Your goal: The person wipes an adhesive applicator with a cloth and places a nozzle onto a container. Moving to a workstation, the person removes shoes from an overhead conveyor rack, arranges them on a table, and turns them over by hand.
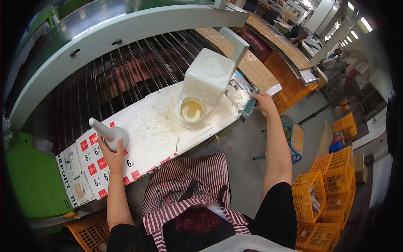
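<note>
Two hands worked at a stained white bench beside a conveyor.

The left hand [110, 154] was closed around a pale grey plastic shoe form [108, 133] over the near bench [147, 130] edge. The right hand [263, 102] pinched a teal flat brush [248, 108] at the far end, just beside a translucent white plastic jug [208, 75] and a round bowl of yellowish glue [191, 111].

A factory floor: stacked orange crates [325, 197] below the right hand [264, 102]; a barred conveyor machine [126, 80] beyond both hands; an industrial fan [348, 77] far right.
</note>
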The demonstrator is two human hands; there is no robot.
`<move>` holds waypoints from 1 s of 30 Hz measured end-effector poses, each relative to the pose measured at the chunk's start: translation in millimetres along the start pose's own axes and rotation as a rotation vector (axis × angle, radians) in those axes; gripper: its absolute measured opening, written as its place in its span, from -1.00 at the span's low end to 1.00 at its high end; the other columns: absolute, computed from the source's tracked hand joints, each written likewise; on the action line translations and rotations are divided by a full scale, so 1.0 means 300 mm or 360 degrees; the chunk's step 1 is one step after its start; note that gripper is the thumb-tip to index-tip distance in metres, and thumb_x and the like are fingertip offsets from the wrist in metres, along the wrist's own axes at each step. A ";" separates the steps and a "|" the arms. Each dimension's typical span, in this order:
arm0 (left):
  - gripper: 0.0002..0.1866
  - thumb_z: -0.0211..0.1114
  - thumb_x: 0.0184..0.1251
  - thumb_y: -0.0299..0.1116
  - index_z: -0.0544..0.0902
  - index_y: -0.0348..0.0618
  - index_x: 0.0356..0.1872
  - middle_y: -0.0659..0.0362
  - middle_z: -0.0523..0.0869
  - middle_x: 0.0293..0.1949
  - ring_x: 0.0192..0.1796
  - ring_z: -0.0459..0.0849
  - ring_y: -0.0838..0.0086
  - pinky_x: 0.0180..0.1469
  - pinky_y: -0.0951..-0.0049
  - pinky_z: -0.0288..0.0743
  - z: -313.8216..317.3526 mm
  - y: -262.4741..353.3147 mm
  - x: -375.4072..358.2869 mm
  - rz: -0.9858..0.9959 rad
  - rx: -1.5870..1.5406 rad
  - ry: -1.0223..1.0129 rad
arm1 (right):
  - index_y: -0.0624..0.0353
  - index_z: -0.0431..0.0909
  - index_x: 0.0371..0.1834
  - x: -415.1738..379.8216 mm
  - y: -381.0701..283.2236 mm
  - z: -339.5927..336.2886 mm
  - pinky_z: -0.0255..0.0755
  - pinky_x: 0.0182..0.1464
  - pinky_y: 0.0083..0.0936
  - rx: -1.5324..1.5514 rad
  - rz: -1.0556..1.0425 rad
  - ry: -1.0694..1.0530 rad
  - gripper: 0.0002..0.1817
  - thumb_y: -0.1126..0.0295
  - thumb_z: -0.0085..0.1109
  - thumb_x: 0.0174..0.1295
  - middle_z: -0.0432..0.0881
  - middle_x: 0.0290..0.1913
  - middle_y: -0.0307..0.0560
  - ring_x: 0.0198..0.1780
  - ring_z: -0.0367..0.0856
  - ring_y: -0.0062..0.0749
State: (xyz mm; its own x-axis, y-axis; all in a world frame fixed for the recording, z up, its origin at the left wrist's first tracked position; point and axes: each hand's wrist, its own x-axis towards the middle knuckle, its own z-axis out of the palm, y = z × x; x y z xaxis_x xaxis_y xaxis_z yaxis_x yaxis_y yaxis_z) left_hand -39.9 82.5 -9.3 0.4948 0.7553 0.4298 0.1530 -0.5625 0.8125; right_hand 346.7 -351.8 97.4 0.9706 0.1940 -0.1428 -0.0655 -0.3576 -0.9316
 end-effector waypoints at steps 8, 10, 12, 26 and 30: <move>-0.24 0.29 0.15 -0.36 0.14 -0.20 0.37 -0.12 0.23 0.34 0.39 0.18 0.02 0.39 0.07 0.05 -0.081 0.160 -0.016 0.0801 0.0317 0.0296 | 0.36 0.54 -0.23 -0.340 -0.167 -0.040 0.55 -0.12 -0.42 0.0853 -0.0109 -0.0318 -0.82 0.42 0.10 0.28 0.63 -0.29 -0.07 -0.23 0.63 -0.40; -0.17 0.36 0.05 -0.42 0.13 -0.17 0.37 -0.11 0.24 0.33 0.39 0.18 0.02 0.37 0.08 0.12 -0.070 0.256 -0.068 0.0906 0.0004 0.0001 | 0.38 0.54 -0.23 -0.462 -0.200 0.058 0.55 -0.12 -0.43 0.1079 -0.0158 -0.0511 -0.81 0.42 0.11 0.28 0.63 -0.26 -0.02 -0.24 0.64 -0.38; -0.03 0.49 -0.04 -0.34 0.07 -0.13 0.40 -0.10 0.22 0.34 0.42 0.14 0.04 0.37 0.09 0.14 -0.039 0.413 -0.129 0.0814 -0.0365 -0.0385 | 0.39 0.53 -0.21 -0.570 -0.208 0.202 0.55 -0.10 -0.43 0.1170 -0.0124 -0.0635 -0.81 0.43 0.13 0.27 0.63 -0.23 0.02 -0.21 0.64 -0.38; -0.45 0.40 0.10 -0.49 0.40 -0.18 0.15 0.15 0.43 0.17 0.20 0.47 0.45 0.25 0.44 0.32 -0.023 0.386 -0.156 -0.0221 -0.1462 -0.0942 | 0.31 0.59 -0.16 -0.713 -0.227 0.555 0.43 0.04 -0.51 0.1275 0.0039 -0.1165 -0.77 0.35 0.14 0.30 0.66 -0.20 -0.12 -0.11 0.59 -0.50; -0.45 0.37 -0.04 -0.52 0.46 -0.14 0.08 0.06 0.33 0.15 0.02 0.52 0.34 0.04 0.43 0.43 -0.025 0.356 -0.046 0.0317 -0.0496 -0.0553 | 0.25 0.62 -0.08 -0.637 -0.290 0.411 0.21 -0.36 -0.79 0.0802 -0.0709 -0.0412 -0.77 0.34 0.09 0.35 0.53 -0.47 -0.31 -0.43 0.36 -0.73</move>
State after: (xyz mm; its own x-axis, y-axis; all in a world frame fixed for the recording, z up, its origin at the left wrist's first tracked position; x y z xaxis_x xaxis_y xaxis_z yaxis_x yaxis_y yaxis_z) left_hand -36.9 14.5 74.4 0.7518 0.4572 0.4752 -0.2098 -0.5173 0.8297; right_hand 138.3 -245.3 164.5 0.8480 0.4559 0.2704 0.1644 0.2588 -0.9518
